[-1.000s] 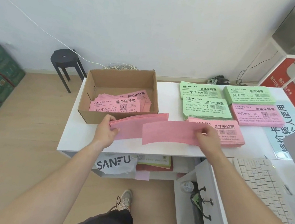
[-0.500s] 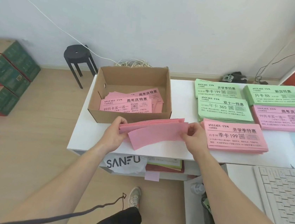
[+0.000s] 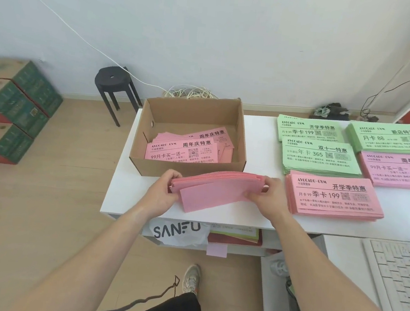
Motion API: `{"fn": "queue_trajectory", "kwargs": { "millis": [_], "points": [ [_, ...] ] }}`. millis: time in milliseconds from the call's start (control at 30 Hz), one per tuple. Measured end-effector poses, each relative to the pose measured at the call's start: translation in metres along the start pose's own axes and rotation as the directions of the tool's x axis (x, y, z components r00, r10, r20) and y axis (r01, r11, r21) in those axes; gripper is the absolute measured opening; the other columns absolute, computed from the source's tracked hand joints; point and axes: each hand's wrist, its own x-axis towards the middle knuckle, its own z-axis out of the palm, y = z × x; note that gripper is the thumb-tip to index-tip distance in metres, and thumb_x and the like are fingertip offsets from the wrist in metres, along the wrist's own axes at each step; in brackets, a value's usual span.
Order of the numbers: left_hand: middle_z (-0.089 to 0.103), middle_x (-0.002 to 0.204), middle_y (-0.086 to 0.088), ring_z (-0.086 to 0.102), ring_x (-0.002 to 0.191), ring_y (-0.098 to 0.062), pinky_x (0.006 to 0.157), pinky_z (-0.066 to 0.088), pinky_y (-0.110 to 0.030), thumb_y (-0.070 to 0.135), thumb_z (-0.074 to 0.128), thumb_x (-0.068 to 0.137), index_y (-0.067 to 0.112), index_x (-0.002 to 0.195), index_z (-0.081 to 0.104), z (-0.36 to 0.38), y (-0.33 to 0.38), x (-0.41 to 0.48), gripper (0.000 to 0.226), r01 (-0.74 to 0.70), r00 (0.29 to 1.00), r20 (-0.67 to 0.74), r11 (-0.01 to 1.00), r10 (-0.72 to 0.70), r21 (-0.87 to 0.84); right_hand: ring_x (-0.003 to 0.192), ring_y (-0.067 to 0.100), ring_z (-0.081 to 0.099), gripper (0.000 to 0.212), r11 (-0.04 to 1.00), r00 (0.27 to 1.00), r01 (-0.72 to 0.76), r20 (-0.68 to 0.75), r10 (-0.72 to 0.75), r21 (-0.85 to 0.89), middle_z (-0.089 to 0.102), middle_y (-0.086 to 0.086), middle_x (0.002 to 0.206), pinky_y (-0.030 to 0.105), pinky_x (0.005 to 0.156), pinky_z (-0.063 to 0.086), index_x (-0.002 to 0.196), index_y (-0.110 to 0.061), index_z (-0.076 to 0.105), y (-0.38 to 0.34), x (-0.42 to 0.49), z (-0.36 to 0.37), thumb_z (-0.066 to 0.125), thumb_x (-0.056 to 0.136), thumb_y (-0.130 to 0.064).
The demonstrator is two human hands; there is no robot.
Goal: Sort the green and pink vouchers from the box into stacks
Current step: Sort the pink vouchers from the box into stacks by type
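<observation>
A bundle of pink vouchers (image 3: 216, 188) is held blank side toward me, just in front of the cardboard box (image 3: 187, 165). My left hand (image 3: 162, 192) grips its left end and my right hand (image 3: 266, 198) grips its right end; one sheet hangs lower than the rest. More pink vouchers (image 3: 186, 149) lie loose inside the box. On the white table (image 3: 256, 140) to the right lie three green stacks (image 3: 318, 156) and two pink stacks (image 3: 334, 198), print side up.
A white keyboard (image 3: 404, 283) lies at the lower right. Under the tabletop a shelf holds a white SANFU bag (image 3: 177, 230) and papers. A black stool (image 3: 113, 86) and green cartons (image 3: 12, 108) stand on the wooden floor to the left.
My two hands have come together, so the pink sheets that were spread apart now overlap as one bundle. The view has shifted left.
</observation>
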Motion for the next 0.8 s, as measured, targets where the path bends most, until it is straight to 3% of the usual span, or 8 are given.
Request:
{"fn": "queue_trajectory", "kwargs": {
  "millis": [67, 133, 233, 367, 467, 633, 733, 800],
  "points": [
    [0.065, 0.114, 0.007, 0.062, 0.101, -0.006, 0.081, 0.045, -0.021, 0.001, 0.067, 0.083, 0.025, 0.117, 0.048, -0.002, -0.006, -0.005, 0.046, 0.045, 0.997, 0.060, 0.997, -0.041, -0.060, 0.090, 0.021, 0.069, 0.030, 0.999, 1.000, -0.025, 0.009, 0.025, 0.025, 0.069, 0.005, 0.106, 0.037, 0.082, 0.056, 0.092, -0.023, 0.069, -0.004, -0.004, -0.001, 0.086, 0.070, -0.013],
    [0.061, 0.122, 0.008, 0.060, 0.116, -0.008, 0.083, 0.048, -0.019, 0.001, 0.071, 0.081, 0.027, 0.127, 0.042, 0.002, -0.012, -0.010, 0.060, 0.080, 0.993, 0.098, 0.990, -0.069, -0.113, 0.083, 0.019, 0.066, 0.027, 0.999, 0.999, -0.035, 0.037, 0.034, 0.041, 0.072, 0.000, 0.093, 0.034, 0.077, 0.053, 0.091, -0.017, 0.064, -0.004, -0.006, -0.001, 0.083, 0.075, -0.006],
    [0.062, 0.118, 0.011, 0.063, 0.107, -0.006, 0.078, 0.048, -0.016, 0.007, 0.078, 0.078, 0.029, 0.130, 0.038, 0.020, -0.013, -0.015, 0.068, 0.103, 0.995, 0.020, 0.983, -0.101, -0.154, 0.079, 0.014, 0.061, 0.030, 0.998, 0.998, -0.029, 0.065, 0.025, 0.062, 0.068, -0.002, 0.089, 0.027, 0.070, 0.048, 0.096, -0.017, 0.059, -0.008, -0.010, 0.002, 0.079, 0.079, -0.002],
    [0.062, 0.098, 0.001, 0.058, 0.083, -0.018, 0.059, 0.043, -0.011, -0.007, 0.055, 0.085, 0.025, 0.107, 0.049, 0.041, -0.011, -0.008, 0.039, 0.084, 0.956, -0.261, 0.978, -0.133, -0.190, 0.093, 0.010, 0.065, 0.048, 0.988, 0.998, 0.002, 0.056, -0.010, 0.152, 0.069, -0.007, 0.102, 0.024, 0.077, 0.050, 0.107, -0.028, 0.057, -0.008, -0.014, 0.010, 0.077, 0.076, 0.003],
    [0.062, 0.095, -0.005, 0.055, 0.080, -0.018, 0.059, 0.041, -0.013, -0.008, 0.048, 0.086, 0.025, 0.097, 0.049, 0.048, -0.006, -0.002, 0.035, 0.085, 0.946, -0.288, 0.971, -0.149, -0.224, 0.098, 0.010, 0.070, 0.048, 0.979, 0.996, 0.052, 0.058, -0.065, 0.198, 0.075, -0.009, 0.105, 0.032, 0.085, 0.058, 0.110, -0.028, 0.069, -0.008, -0.015, 0.017, 0.077, 0.066, -0.012],
    [0.063, 0.098, 0.001, 0.059, 0.085, -0.009, 0.069, 0.044, -0.018, -0.004, 0.060, 0.087, 0.022, 0.103, 0.050, 0.045, 0.000, 0.002, 0.032, 0.030, 0.941, -0.314, 0.956, -0.125, -0.290, 0.094, 0.002, 0.069, 0.046, 0.970, 0.993, 0.106, 0.029, -0.115, 0.217, 0.075, -0.009, 0.104, 0.026, 0.083, 0.058, 0.105, -0.021, 0.073, -0.012, -0.018, 0.027, 0.072, 0.075, 0.013],
    [0.067, 0.098, 0.004, 0.063, 0.087, -0.008, 0.069, 0.047, -0.017, -0.005, 0.064, 0.083, 0.020, 0.106, 0.055, 0.041, -0.006, 0.000, 0.036, 0.041, 0.946, -0.295, 0.953, -0.133, -0.300, 0.090, -0.003, 0.069, 0.048, 0.971, 0.996, 0.081, 0.028, -0.090, 0.223, 0.074, -0.012, 0.102, 0.017, 0.075, 0.056, 0.108, -0.020, 0.070, -0.009, -0.020, 0.025, 0.076, 0.075, 0.013],
    [0.069, 0.095, 0.002, 0.064, 0.084, -0.011, 0.068, 0.048, -0.017, -0.008, 0.060, 0.081, 0.022, 0.103, 0.058, 0.041, -0.011, 0.000, 0.038, 0.051, 0.949, -0.282, 0.952, -0.141, -0.302, 0.092, 0.002, 0.071, 0.050, 0.967, 0.996, 0.080, 0.028, -0.089, 0.242, 0.076, -0.008, 0.102, 0.018, 0.076, 0.057, 0.109, -0.021, 0.070, -0.005, -0.021, 0.024, 0.077, 0.074, 0.012]
  ]
}}
